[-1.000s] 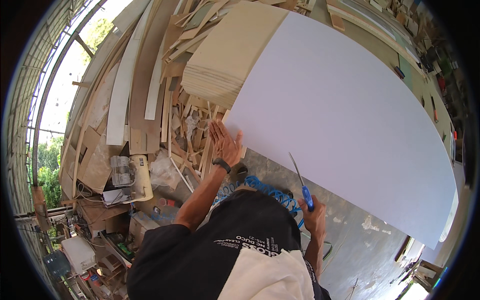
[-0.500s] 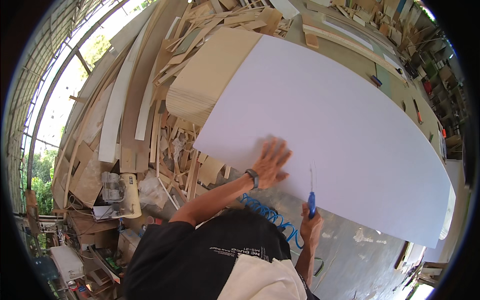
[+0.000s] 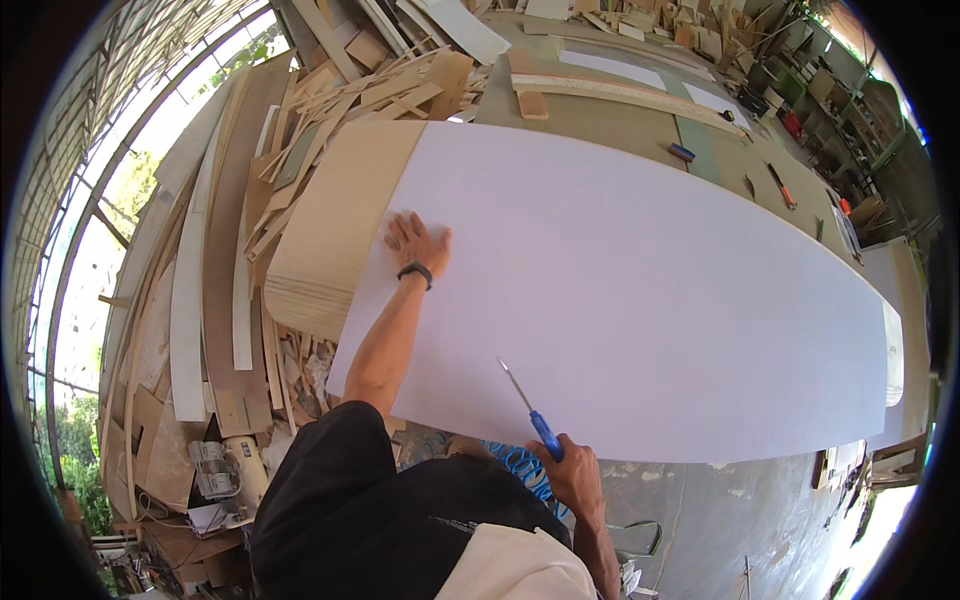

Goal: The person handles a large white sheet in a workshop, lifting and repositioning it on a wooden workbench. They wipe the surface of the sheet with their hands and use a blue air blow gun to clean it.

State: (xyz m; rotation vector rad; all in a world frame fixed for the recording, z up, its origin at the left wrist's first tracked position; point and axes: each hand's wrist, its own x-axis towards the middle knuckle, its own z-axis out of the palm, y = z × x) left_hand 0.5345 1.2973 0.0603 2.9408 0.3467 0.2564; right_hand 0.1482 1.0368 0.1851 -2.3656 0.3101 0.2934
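Note:
A large white sheet [image 3: 620, 290] lies over a stack of pale plywood boards [image 3: 340, 190], whose rounded end sticks out at the left. My left hand [image 3: 417, 248], a dark band at its wrist, rests flat on the sheet near its left edge, fingers spread. In my right hand [image 3: 575, 475], at the near edge of the sheet, is a screwdriver [image 3: 545, 434] with a blue handle. Its thin metal shaft points up and to the left over the sheet. My right fingers are wrapped round the handle.
Scrap wood [image 3: 370, 100] is heaped behind and left of the stack. Long boards [image 3: 225, 250] lean at the left. Beyond the sheet, a bench [image 3: 600, 110] carries a blue-handled brush [image 3: 682, 152] and an orange-handled tool [image 3: 782, 187]. A coiled blue hose [image 3: 520, 465] lies below the near edge.
My left hand has slid far left and away from me across the sheet. The screwdriver has shifted left and now tilts leftward instead of pointing straight ahead. The whole view has turned.

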